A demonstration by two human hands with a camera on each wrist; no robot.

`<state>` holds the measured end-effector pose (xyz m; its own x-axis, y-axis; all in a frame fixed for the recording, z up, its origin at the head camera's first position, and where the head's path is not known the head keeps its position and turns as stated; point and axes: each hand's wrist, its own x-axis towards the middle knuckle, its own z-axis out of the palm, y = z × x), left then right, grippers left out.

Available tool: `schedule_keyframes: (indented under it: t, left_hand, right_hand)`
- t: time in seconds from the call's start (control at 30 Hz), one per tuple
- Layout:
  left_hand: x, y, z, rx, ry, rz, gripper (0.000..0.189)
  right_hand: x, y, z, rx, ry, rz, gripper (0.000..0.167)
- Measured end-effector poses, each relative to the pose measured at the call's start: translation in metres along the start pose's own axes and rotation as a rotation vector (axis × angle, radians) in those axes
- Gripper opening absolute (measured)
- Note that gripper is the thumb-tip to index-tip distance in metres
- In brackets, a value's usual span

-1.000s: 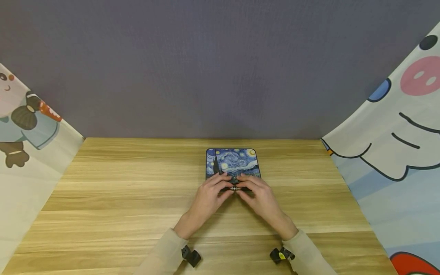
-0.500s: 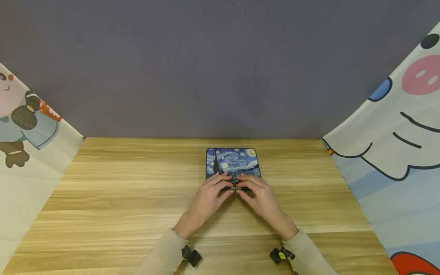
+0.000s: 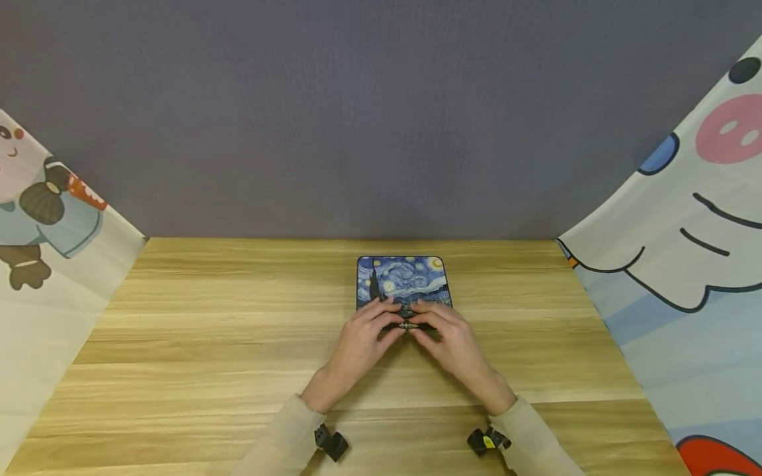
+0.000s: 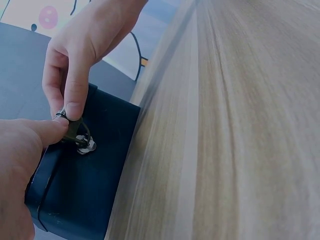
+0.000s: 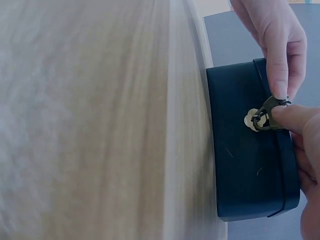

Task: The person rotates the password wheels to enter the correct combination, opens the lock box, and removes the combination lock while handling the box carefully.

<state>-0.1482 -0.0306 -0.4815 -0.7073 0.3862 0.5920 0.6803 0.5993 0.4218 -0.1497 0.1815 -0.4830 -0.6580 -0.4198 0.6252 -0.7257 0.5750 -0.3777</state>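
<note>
A dark blue tin box [image 3: 411, 277] with a starry night painting on its lid sits on the table. On its front is a light metal clasp [image 5: 251, 120], and a small bronze-coloured padlock [image 5: 269, 112] hooks through it by its shackle. Ridged metal, like number dials, shows at the padlock's outer end. My left hand [image 3: 360, 337] pinches the padlock from the left between thumb and fingers. From the other side my right hand [image 3: 449, 337] pinches it too, thumb nearest me. Other fingers of both hands rest on the lid's front part. Fingertips cover much of the padlock.
The box stands on a wood-grain table [image 3: 226, 330], towards its back edge. Behind rises a dark grey wall [image 3: 357, 119]. Printed cartoon curtains [image 3: 684, 244] hang at both sides. A small black camera [image 3: 331, 443] is strapped at each wrist.
</note>
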Motion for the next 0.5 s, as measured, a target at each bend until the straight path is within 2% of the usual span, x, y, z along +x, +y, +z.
schedule_keyframes:
  t: [0.5]
  left_hand:
    - [0.0004, 0.0009, -0.0009, 0.003, -0.026, -0.016, 0.018]
  right_hand:
    - [-0.0003, 0.0010, 0.0005, 0.007, 0.000, 0.006, 0.026]
